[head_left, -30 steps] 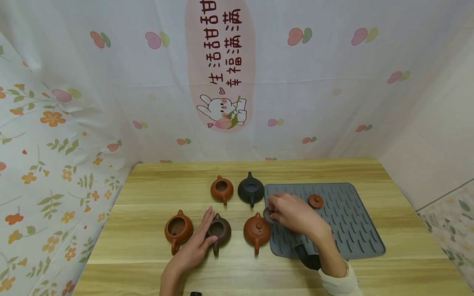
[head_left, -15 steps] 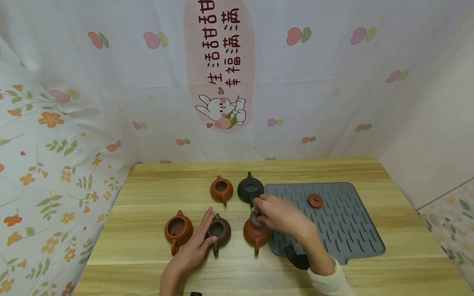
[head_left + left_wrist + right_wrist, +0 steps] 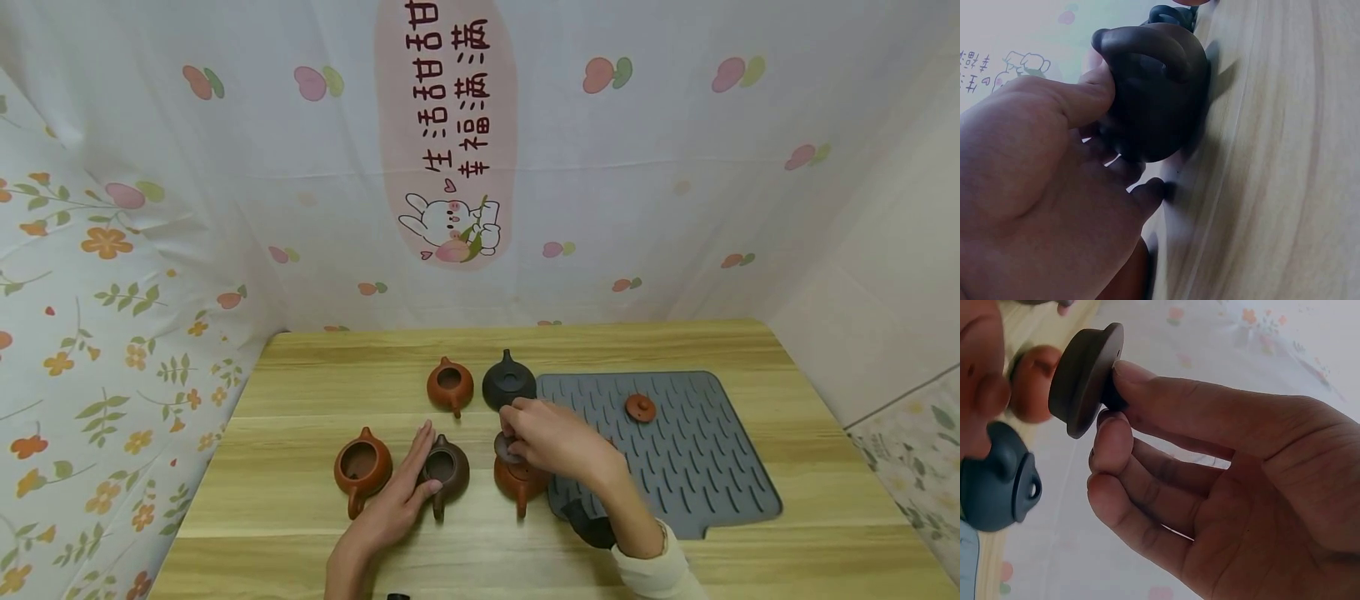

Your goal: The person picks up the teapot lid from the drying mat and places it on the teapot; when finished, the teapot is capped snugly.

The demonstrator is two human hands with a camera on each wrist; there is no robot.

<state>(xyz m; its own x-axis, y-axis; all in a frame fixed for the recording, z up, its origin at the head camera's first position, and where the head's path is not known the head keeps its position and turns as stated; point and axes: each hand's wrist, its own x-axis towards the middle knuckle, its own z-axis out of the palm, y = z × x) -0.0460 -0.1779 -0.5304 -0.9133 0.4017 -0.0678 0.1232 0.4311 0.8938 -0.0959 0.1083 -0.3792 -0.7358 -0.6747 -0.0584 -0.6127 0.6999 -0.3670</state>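
Pinching dark lid point(image 3: 1085, 384) in right hand point(image 3: 553, 437); gripping brown pot point(image 3: 450, 471) with left hand point(image 3: 396, 496), away from far edge of worktop point(image 3: 322, 379).

Wood-grain table point(image 3: 300, 375), grey ridged mat point(image 3: 708, 454) on its right, white fruit-print backdrop point(image 3: 637, 183) bearing a rabbit drawing point(image 3: 444, 218)

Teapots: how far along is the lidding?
Done: the black teapot and middle orange teapot are lidded. In hand: the right hand pinches a brown lid; the left hand touches the open brown teapot. Remaining: leftmost orange teapot and rear orange teapot are open; an orange lid lies on the mat.
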